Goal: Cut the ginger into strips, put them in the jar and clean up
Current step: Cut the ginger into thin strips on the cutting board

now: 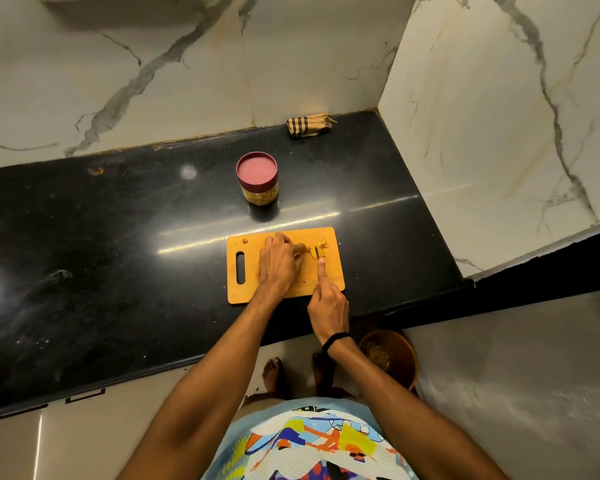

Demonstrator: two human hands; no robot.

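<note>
Slicing on orange rectangular wooden board (243,292).
Left hand (278,263) curled over pale yellow ginger piece (306,250); right hand (328,306) grips small knife (316,253), forefinger along spine. Maroon-lidded clear jar (257,181) behind board.

Worn: thin black band (335,341) on right wrist; light-blue garment (309,441) printed in yellow, orange, dark blue. Forearms (222,358), feet (272,370) bare.

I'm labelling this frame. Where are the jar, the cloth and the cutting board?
jar (257,169), head view, on its red lid.
cloth (309,125), head view, on its folded middle.
cutting board (238,293), head view, on its bare near-left corner.
</note>
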